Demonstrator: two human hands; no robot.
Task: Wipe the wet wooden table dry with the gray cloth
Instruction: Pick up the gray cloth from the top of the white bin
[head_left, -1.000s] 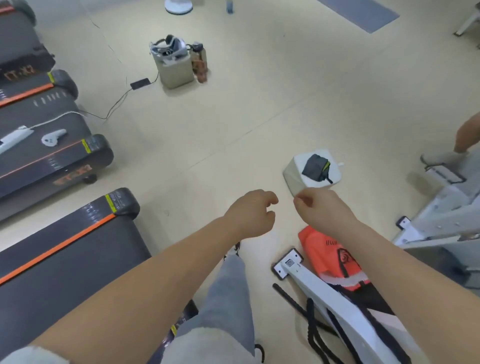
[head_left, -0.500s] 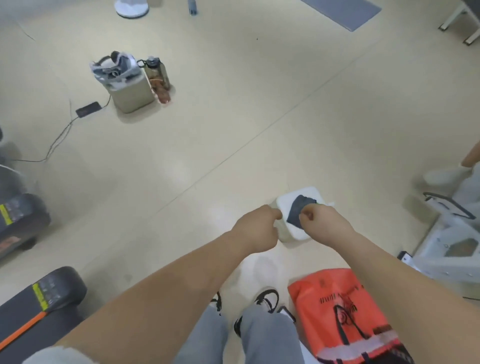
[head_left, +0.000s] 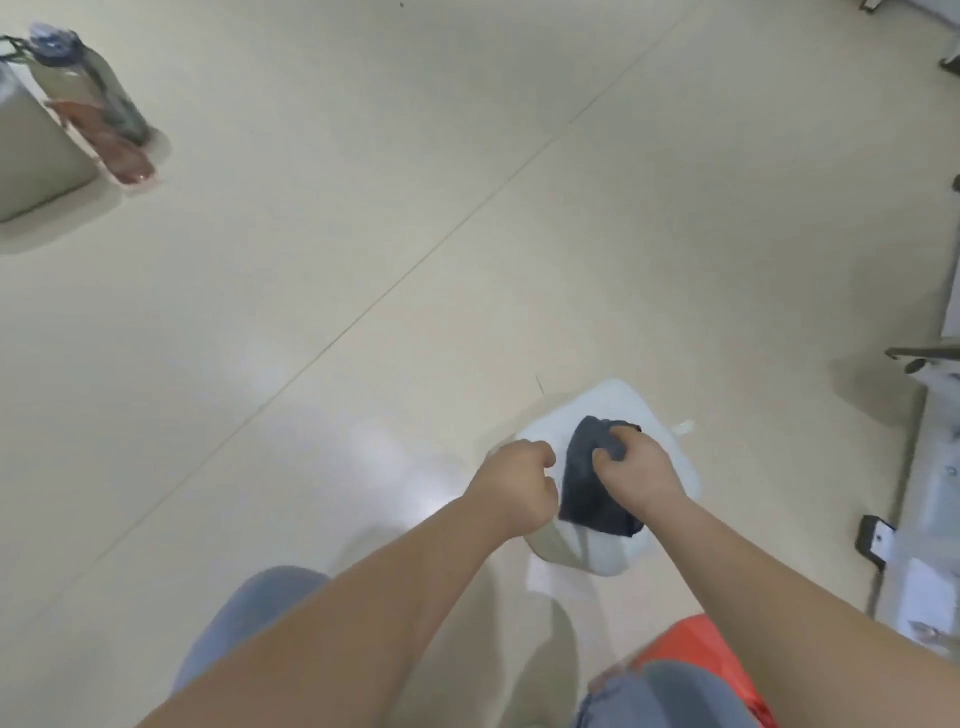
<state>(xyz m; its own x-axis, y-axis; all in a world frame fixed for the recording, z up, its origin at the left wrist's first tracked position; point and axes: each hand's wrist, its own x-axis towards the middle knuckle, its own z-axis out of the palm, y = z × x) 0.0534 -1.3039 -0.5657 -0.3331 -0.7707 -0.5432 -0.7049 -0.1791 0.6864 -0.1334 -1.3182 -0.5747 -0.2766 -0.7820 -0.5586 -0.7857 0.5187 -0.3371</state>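
Here, from the head camera, we see our right hand (head_left: 641, 475) low and right of centre, fingers curled round the upper end of the gray cloth (head_left: 592, 493), gripping a bunched fold. The cloth lies on top of a small white block (head_left: 618, 400) standing on the pale floor (head_left: 363, 208). Our left hand (head_left: 517, 486) sits just beside the cloth's left edge, balled into a fist with nothing in it. A bottle (head_left: 88, 88) stands at the upper left, and an orange bag (head_left: 696, 644) shows at the lower right.
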